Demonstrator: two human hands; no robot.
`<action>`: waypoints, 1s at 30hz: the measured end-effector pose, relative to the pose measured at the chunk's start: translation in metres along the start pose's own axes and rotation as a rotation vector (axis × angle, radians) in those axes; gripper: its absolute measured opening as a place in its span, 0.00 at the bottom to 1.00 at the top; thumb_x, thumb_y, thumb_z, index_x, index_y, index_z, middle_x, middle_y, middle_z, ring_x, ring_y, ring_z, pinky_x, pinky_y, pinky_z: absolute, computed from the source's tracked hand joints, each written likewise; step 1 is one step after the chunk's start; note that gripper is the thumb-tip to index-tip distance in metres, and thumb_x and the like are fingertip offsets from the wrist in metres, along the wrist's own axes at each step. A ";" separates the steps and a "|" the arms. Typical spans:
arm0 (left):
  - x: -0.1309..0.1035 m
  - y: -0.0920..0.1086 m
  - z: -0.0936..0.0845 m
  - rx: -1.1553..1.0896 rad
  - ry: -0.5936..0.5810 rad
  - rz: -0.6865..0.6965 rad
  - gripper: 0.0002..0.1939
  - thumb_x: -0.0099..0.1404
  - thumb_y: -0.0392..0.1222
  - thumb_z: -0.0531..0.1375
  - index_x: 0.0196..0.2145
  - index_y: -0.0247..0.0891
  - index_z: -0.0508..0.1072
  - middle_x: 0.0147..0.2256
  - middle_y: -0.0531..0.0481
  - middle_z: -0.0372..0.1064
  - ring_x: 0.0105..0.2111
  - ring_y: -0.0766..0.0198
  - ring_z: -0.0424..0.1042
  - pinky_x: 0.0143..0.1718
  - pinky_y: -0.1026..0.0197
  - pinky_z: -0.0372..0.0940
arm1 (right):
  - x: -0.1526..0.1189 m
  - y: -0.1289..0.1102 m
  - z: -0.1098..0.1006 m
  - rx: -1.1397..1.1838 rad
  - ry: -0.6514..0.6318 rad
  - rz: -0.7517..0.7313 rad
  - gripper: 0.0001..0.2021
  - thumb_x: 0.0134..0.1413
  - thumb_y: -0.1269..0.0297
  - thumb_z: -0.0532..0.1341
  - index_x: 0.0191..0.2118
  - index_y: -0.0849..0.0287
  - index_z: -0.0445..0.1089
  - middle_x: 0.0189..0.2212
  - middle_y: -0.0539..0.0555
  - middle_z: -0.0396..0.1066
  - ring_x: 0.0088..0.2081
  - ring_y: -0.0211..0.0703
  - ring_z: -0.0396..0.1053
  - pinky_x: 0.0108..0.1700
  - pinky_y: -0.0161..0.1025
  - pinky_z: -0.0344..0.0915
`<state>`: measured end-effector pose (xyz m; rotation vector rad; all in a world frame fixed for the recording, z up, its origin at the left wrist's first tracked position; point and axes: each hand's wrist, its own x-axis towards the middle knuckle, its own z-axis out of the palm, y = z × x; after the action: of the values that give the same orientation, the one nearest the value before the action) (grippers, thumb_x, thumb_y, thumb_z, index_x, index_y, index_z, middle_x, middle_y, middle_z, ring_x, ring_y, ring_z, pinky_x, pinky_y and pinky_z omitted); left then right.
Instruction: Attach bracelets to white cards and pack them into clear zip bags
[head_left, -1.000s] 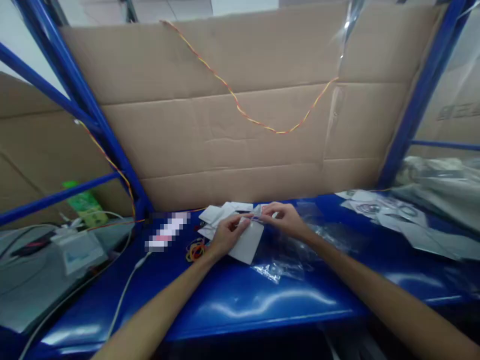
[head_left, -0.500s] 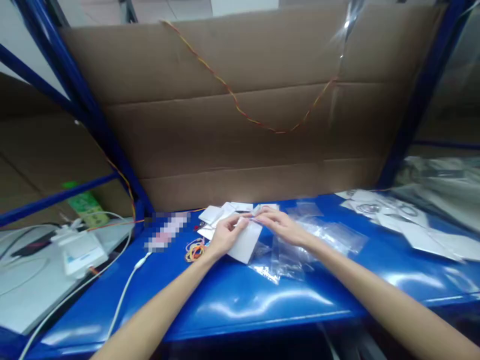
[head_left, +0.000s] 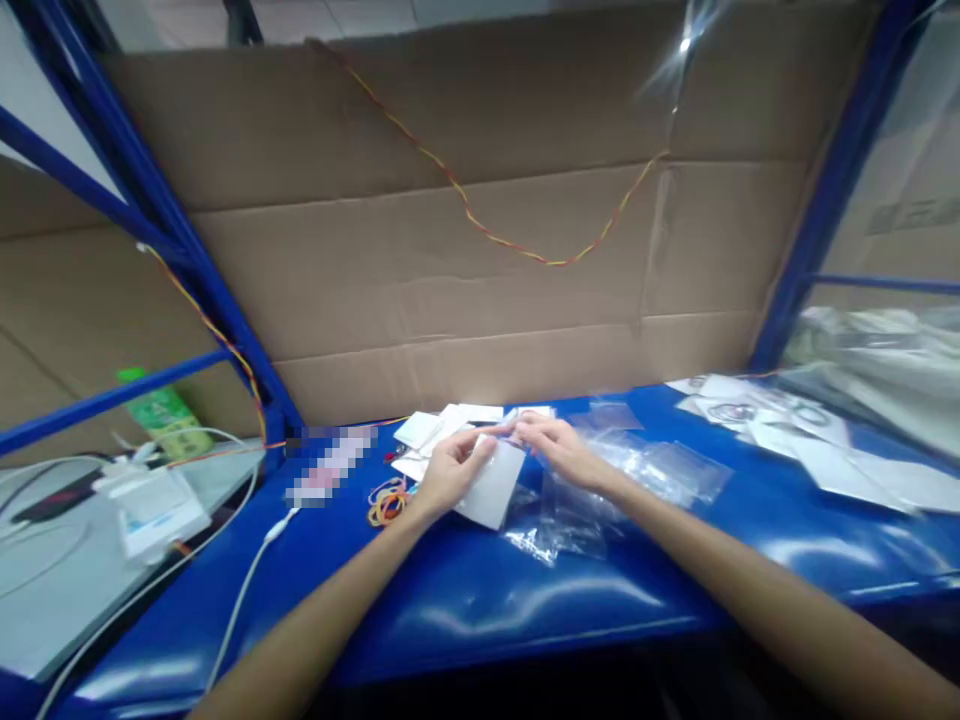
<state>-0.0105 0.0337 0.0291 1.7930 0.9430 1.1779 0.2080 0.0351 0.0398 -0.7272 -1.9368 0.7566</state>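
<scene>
A small white card (head_left: pixel 493 487) is tilted in front of me, with my left hand (head_left: pixel 452 470) closed on its upper left side, thumb on top. At the card's top edge, the fingers of my right hand (head_left: pixel 556 447) are pinched together; what lies between them is hidden. Just left of my left hand lies a bundle of orange and yellow cords (head_left: pixel 388 503). More white cards (head_left: pixel 421 428) are piled behind my hands. Clear plastic bags (head_left: pixel 667 472) spread under and beyond my right wrist, and another clear packet (head_left: pixel 534 543) lies nearer to me.
White cards with round loops on them (head_left: pixel 780 420) lie on the right of the blue table (head_left: pixel 525 610). On the left are a white cable (head_left: pixel 244 600), a white device (head_left: pixel 161 515) and a green bottle (head_left: pixel 166 412). A cardboard wall (head_left: pixel 465 290) stands behind.
My right fingers have curled in more at the card's top edge. My left hand keeps its hold on the card. The view has shifted slightly.
</scene>
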 end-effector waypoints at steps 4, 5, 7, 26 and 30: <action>0.001 -0.001 0.000 0.017 0.038 0.011 0.26 0.66 0.58 0.63 0.51 0.35 0.81 0.46 0.40 0.81 0.39 0.50 0.78 0.35 0.57 0.70 | 0.001 0.000 -0.004 -0.030 0.074 -0.015 0.26 0.69 0.43 0.54 0.37 0.59 0.79 0.45 0.60 0.76 0.49 0.53 0.71 0.53 0.49 0.67; 0.001 -0.001 0.000 0.019 0.040 0.008 0.26 0.66 0.58 0.63 0.51 0.35 0.81 0.45 0.40 0.81 0.38 0.51 0.78 0.34 0.57 0.70 | 0.000 0.000 -0.004 -0.036 0.054 -0.017 0.25 0.69 0.43 0.54 0.38 0.59 0.79 0.46 0.60 0.76 0.50 0.53 0.71 0.55 0.50 0.65; 0.001 -0.002 0.000 0.023 0.035 0.004 0.26 0.65 0.59 0.63 0.50 0.35 0.81 0.44 0.39 0.81 0.36 0.52 0.78 0.33 0.58 0.70 | -0.001 0.000 -0.002 -0.044 -0.004 -0.023 0.24 0.69 0.44 0.55 0.41 0.57 0.80 0.48 0.59 0.76 0.53 0.54 0.70 0.59 0.52 0.63; 0.000 0.000 0.003 -0.023 0.012 0.003 0.26 0.65 0.57 0.64 0.50 0.33 0.81 0.43 0.39 0.81 0.34 0.54 0.77 0.31 0.59 0.69 | 0.001 0.004 0.001 -0.048 0.147 -0.004 0.18 0.61 0.48 0.65 0.38 0.60 0.81 0.41 0.59 0.80 0.41 0.49 0.75 0.38 0.40 0.69; -0.001 0.000 0.002 -0.016 0.022 -0.002 0.25 0.66 0.57 0.63 0.51 0.34 0.81 0.43 0.39 0.81 0.34 0.54 0.77 0.30 0.59 0.68 | 0.001 0.004 -0.001 -0.063 0.155 -0.038 0.16 0.63 0.51 0.64 0.35 0.59 0.81 0.40 0.59 0.80 0.41 0.48 0.75 0.40 0.41 0.69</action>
<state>-0.0084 0.0326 0.0281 1.7697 0.9451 1.2029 0.2097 0.0386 0.0374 -0.7628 -1.8355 0.6003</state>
